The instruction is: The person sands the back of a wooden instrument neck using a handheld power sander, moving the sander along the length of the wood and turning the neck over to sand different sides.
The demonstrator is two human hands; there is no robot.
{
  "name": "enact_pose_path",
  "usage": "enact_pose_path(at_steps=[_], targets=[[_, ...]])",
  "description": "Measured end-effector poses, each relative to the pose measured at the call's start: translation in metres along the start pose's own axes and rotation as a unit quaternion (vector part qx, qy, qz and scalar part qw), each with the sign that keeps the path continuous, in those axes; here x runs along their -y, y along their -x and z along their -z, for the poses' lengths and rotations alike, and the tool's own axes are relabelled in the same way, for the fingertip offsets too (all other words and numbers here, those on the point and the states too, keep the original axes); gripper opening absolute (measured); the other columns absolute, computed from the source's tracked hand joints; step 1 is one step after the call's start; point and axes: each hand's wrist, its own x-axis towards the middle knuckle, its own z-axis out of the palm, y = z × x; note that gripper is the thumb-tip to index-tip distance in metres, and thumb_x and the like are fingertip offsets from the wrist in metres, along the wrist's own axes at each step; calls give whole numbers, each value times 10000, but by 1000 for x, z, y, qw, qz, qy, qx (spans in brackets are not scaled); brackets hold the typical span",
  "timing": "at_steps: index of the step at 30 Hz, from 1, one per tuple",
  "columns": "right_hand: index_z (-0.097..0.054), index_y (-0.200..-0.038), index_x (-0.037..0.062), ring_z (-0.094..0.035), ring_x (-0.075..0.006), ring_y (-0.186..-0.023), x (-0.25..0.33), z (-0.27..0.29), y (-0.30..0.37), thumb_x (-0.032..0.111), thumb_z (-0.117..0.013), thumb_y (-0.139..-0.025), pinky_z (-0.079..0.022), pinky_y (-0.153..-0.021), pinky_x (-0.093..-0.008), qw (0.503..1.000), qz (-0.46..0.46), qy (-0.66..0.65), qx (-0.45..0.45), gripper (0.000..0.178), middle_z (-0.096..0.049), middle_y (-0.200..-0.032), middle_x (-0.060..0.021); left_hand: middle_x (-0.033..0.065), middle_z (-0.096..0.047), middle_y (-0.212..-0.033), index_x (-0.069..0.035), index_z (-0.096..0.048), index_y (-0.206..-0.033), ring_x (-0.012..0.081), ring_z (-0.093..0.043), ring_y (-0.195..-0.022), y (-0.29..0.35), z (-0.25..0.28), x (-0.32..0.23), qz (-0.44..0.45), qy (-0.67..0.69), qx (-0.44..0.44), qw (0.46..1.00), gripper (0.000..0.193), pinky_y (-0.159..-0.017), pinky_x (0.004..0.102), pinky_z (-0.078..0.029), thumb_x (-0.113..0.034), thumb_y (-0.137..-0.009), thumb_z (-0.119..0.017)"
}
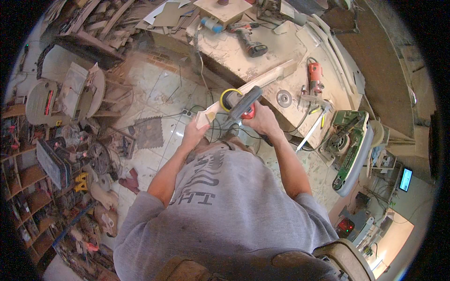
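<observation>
A long, pale wooden piece [269, 76] slants from the workbench down toward me, its near end jutting past the bench edge. My left hand [193, 135] is closed around that near end. My right hand [264, 122] is wrapped around a power sander [247, 104] with a red and dark body. Its round, yellow-rimmed pad [221, 100] lies against or just over the wood; contact cannot be made out. The sander's body hides part of the piece and some of my right fingers.
On the dusty workbench [276, 49] lie a cordless drill [251, 43], a red corded power tool [315, 77], a round disc [283, 98] and a yellow-handled tool [323, 120]. A green machine [349, 147] stands at the right. Cords trail below the bench edge. Cluttered shelves [30, 201] line the left.
</observation>
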Motion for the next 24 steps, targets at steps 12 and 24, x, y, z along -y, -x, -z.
enact_pose_path(at_steps=[12,24], targets=[[-672,-1140,-47,-737,-438,-973,-70,66,-31,390,-809,-677,-564,-891,-496,992,-98,13,-79,652,-750,-1011,-286,219,-744,-1147,-15,-657,-1307,349,-727,-1061,6,-7,-11,23,-15,-3,1000,476,-923,421,-551,-225,-898,-778],[-669,-1157,-52,-746,-413,-990,-74,51,-42,358,-787,-714,-576,-892,-478,992,-51,28,-116,615,-752,-996,-274,207,-762,-1103,-14,-664,-1293,324,-745,-1017,6,-9,-12,15,-39,-3,999,451,-884,415,-565,-218,-907,-775]])
